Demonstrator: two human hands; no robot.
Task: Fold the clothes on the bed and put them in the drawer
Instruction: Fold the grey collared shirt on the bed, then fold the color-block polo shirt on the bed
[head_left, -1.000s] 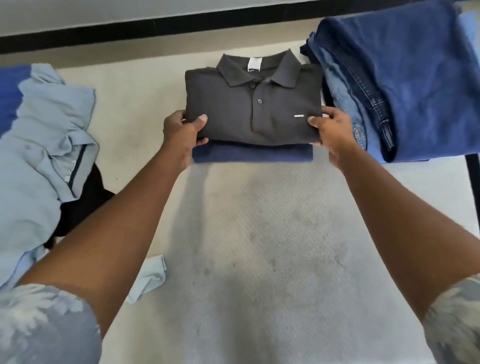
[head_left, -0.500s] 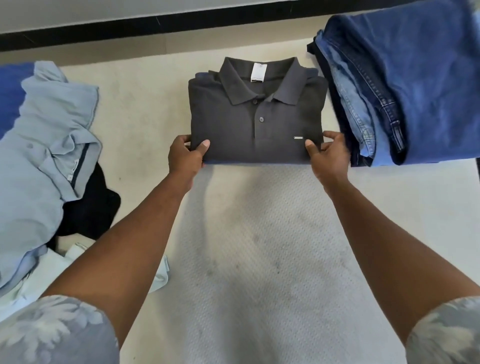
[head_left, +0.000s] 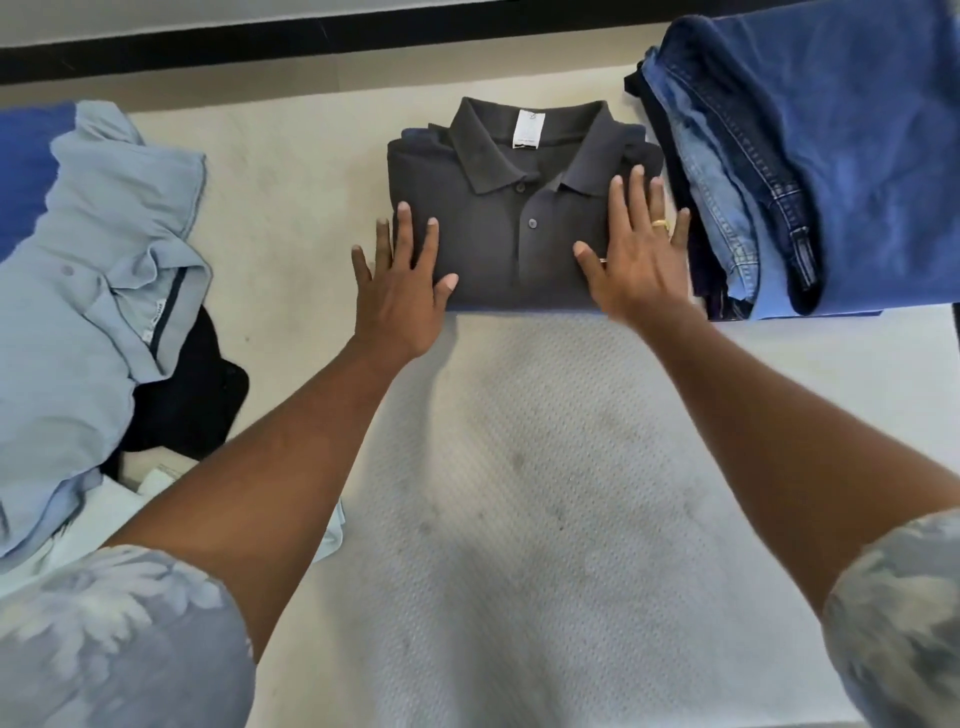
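A folded dark grey polo shirt (head_left: 519, 228) lies on the white bed (head_left: 519, 493), on top of a folded navy garment whose front edge (head_left: 519, 310) just shows. My left hand (head_left: 400, 291) lies flat with spread fingers on the shirt's left side. Pressed flat on the shirt's right side is my right hand (head_left: 639, 260), fingers straight, a gold ring on one finger. Neither hand grips anything.
A stack of folded blue jeans (head_left: 810, 156) sits right of the shirt. An unfolded light blue shirt (head_left: 93, 291) lies at the left over a black garment (head_left: 187, 395), with a pale cloth (head_left: 104, 509) by my left arm. A dark strip (head_left: 311, 41) runs behind the bed.
Both hands let go of the shirt's front corners and now lie flat on top of it. The grey shirt settled squarely over the navy garment.
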